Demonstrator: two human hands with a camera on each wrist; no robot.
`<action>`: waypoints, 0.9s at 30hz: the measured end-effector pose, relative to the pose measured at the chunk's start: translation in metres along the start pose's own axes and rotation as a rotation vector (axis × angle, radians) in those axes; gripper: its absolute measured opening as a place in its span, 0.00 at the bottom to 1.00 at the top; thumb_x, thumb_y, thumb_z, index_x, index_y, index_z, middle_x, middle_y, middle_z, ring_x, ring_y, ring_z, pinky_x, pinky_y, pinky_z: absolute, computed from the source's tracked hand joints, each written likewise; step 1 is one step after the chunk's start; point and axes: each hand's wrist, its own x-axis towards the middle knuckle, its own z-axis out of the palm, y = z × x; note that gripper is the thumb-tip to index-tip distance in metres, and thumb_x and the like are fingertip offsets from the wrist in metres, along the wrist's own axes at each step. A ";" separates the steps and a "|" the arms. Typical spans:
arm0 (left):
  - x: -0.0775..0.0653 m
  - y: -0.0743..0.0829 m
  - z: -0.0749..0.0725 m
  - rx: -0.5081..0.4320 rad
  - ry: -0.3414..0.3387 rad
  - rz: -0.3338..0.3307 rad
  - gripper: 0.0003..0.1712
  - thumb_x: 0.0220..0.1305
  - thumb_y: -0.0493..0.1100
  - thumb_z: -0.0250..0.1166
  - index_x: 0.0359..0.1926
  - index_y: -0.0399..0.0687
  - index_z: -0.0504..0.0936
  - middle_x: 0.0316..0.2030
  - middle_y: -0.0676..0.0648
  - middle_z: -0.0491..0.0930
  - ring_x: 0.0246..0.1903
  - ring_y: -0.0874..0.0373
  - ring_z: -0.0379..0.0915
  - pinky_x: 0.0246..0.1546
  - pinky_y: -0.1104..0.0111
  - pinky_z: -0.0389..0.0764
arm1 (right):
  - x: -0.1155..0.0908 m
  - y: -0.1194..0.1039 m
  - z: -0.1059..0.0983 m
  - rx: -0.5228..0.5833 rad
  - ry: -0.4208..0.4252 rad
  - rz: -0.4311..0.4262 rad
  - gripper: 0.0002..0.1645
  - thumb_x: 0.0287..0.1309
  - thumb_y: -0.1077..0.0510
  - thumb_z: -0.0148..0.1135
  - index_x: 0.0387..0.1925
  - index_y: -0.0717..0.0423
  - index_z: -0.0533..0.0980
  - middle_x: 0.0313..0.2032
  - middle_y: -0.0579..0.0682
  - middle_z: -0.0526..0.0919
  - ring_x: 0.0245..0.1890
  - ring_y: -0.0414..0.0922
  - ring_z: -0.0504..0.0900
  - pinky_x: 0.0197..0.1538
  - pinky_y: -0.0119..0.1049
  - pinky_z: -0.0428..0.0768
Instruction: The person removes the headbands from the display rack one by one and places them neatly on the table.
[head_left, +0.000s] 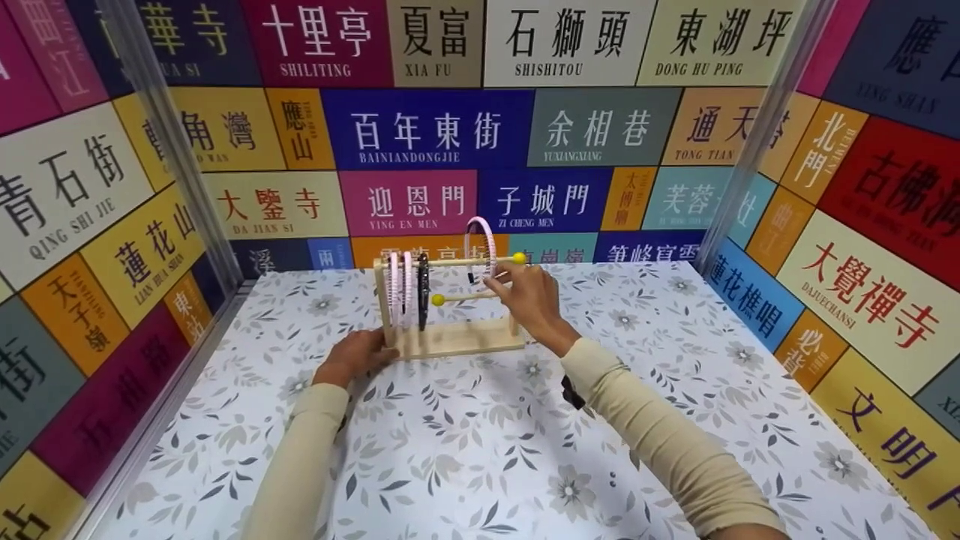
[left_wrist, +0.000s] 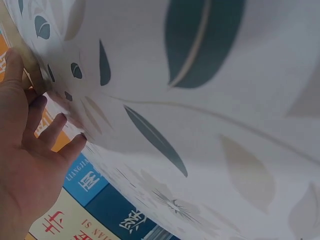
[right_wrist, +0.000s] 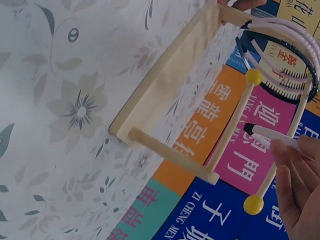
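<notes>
Head view: nearest, the left hand (head_left: 361, 355) grips the wooden rack (head_left: 459, 343) low at its left end; the right hand (head_left: 532, 298) pinches a pink headband (head_left: 478, 220) arching above the upper rod (head_left: 450, 262). Two other pink headbands (head_left: 394, 289) and a black headband (head_left: 424, 292) hang leftward, lettered wall (head_left: 427, 127) behind.

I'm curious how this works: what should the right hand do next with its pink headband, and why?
Perhaps lower the pink headband onto the upper bar of the rack: the right hand holds it near the bar's yellow ball, its arch higher than the three headbands hanging farther left. Whether it already loops the bar is unclear.
</notes>
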 end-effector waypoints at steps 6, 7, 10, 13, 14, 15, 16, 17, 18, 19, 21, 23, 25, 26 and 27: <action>0.005 -0.006 0.004 -0.005 -0.002 0.004 0.31 0.74 0.59 0.64 0.70 0.50 0.76 0.55 0.42 0.84 0.52 0.45 0.80 0.57 0.48 0.78 | 0.002 0.012 -0.015 -0.022 0.017 0.035 0.12 0.67 0.46 0.71 0.40 0.50 0.89 0.39 0.47 0.92 0.29 0.45 0.89 0.24 0.41 0.79; 0.005 -0.006 0.003 -0.009 -0.003 0.004 0.31 0.74 0.58 0.64 0.70 0.50 0.76 0.54 0.42 0.84 0.50 0.46 0.80 0.57 0.48 0.79 | 0.003 0.015 -0.018 -0.025 0.019 0.040 0.12 0.67 0.46 0.71 0.40 0.50 0.89 0.39 0.48 0.92 0.29 0.45 0.89 0.24 0.40 0.78; 0.004 -0.006 0.002 -0.007 0.000 0.014 0.30 0.74 0.58 0.64 0.70 0.50 0.76 0.53 0.42 0.84 0.48 0.47 0.81 0.55 0.48 0.79 | 0.002 0.023 -0.026 -0.040 0.027 0.047 0.13 0.67 0.45 0.70 0.41 0.49 0.89 0.38 0.48 0.92 0.26 0.44 0.88 0.21 0.39 0.76; 0.003 -0.005 0.001 -0.007 0.001 0.015 0.31 0.74 0.58 0.64 0.70 0.50 0.75 0.54 0.41 0.84 0.49 0.46 0.80 0.55 0.48 0.79 | 0.002 0.031 -0.033 -0.056 0.037 0.050 0.15 0.67 0.44 0.70 0.43 0.50 0.89 0.38 0.49 0.92 0.23 0.42 0.87 0.19 0.38 0.75; 0.003 -0.005 0.001 -0.005 0.002 0.021 0.31 0.74 0.58 0.64 0.70 0.49 0.75 0.54 0.41 0.84 0.50 0.45 0.80 0.56 0.47 0.79 | 0.002 0.033 -0.036 -0.061 0.040 0.054 0.16 0.67 0.44 0.70 0.44 0.50 0.89 0.38 0.49 0.92 0.23 0.41 0.87 0.20 0.38 0.76; 0.003 -0.005 0.001 -0.007 0.001 0.020 0.31 0.74 0.58 0.64 0.71 0.50 0.75 0.55 0.41 0.83 0.51 0.45 0.80 0.56 0.47 0.79 | 0.002 0.035 -0.038 -0.062 0.043 0.058 0.16 0.67 0.44 0.70 0.44 0.51 0.89 0.38 0.49 0.92 0.23 0.41 0.87 0.20 0.38 0.76; 0.003 -0.005 0.001 -0.010 0.000 0.016 0.31 0.74 0.58 0.64 0.71 0.50 0.75 0.56 0.41 0.83 0.52 0.45 0.80 0.57 0.47 0.78 | 0.002 0.038 -0.040 -0.064 0.047 0.063 0.16 0.67 0.44 0.70 0.44 0.51 0.89 0.37 0.49 0.92 0.23 0.41 0.87 0.20 0.38 0.76; 0.003 -0.005 0.001 -0.014 -0.002 0.015 0.31 0.74 0.58 0.64 0.71 0.50 0.75 0.56 0.41 0.83 0.52 0.44 0.80 0.57 0.46 0.78 | 0.002 0.041 -0.042 -0.066 0.050 0.069 0.16 0.67 0.44 0.70 0.44 0.51 0.89 0.37 0.50 0.92 0.24 0.42 0.87 0.20 0.38 0.76; 0.003 -0.005 0.001 -0.016 -0.003 0.014 0.31 0.74 0.57 0.64 0.70 0.50 0.76 0.56 0.41 0.83 0.52 0.44 0.80 0.57 0.46 0.78 | 0.002 0.043 -0.044 -0.069 0.052 0.076 0.16 0.67 0.44 0.70 0.44 0.52 0.89 0.37 0.50 0.92 0.24 0.42 0.87 0.21 0.38 0.76; 0.003 -0.005 0.001 -0.021 -0.007 0.011 0.30 0.74 0.57 0.64 0.70 0.50 0.76 0.56 0.41 0.83 0.51 0.45 0.80 0.57 0.46 0.78 | 0.001 0.046 -0.046 -0.070 0.055 0.081 0.16 0.67 0.45 0.70 0.43 0.52 0.89 0.37 0.50 0.92 0.24 0.42 0.87 0.21 0.39 0.76; 0.003 -0.004 0.001 -0.010 -0.003 0.016 0.30 0.74 0.58 0.64 0.69 0.50 0.76 0.55 0.41 0.84 0.50 0.45 0.80 0.56 0.47 0.79 | 0.000 0.051 -0.049 -0.077 0.058 0.094 0.15 0.66 0.45 0.71 0.43 0.52 0.89 0.37 0.50 0.92 0.24 0.43 0.87 0.22 0.39 0.77; 0.003 -0.003 0.001 0.005 0.003 0.032 0.30 0.74 0.57 0.64 0.69 0.47 0.77 0.54 0.39 0.84 0.50 0.44 0.81 0.55 0.46 0.79 | -0.002 0.056 -0.052 -0.081 0.056 0.108 0.15 0.66 0.46 0.71 0.43 0.52 0.89 0.37 0.50 0.92 0.24 0.43 0.88 0.23 0.40 0.77; 0.002 -0.003 0.001 0.020 0.013 0.045 0.30 0.75 0.57 0.64 0.68 0.46 0.77 0.54 0.38 0.84 0.50 0.43 0.81 0.54 0.46 0.79 | -0.003 0.060 -0.054 -0.080 0.048 0.121 0.15 0.67 0.46 0.70 0.43 0.52 0.88 0.37 0.50 0.92 0.24 0.42 0.88 0.24 0.40 0.79; 0.002 -0.002 0.001 0.028 0.018 0.054 0.30 0.75 0.56 0.63 0.68 0.44 0.76 0.54 0.38 0.84 0.51 0.42 0.81 0.55 0.45 0.79 | -0.004 0.062 -0.055 -0.077 0.044 0.131 0.15 0.67 0.45 0.70 0.43 0.51 0.88 0.37 0.50 0.92 0.24 0.42 0.88 0.25 0.40 0.79; 0.001 -0.002 0.001 0.027 0.017 0.052 0.30 0.75 0.56 0.63 0.68 0.45 0.76 0.55 0.38 0.83 0.52 0.42 0.80 0.55 0.46 0.78 | -0.005 0.064 -0.056 -0.073 0.040 0.138 0.15 0.67 0.45 0.70 0.44 0.52 0.88 0.37 0.50 0.92 0.24 0.42 0.88 0.25 0.41 0.80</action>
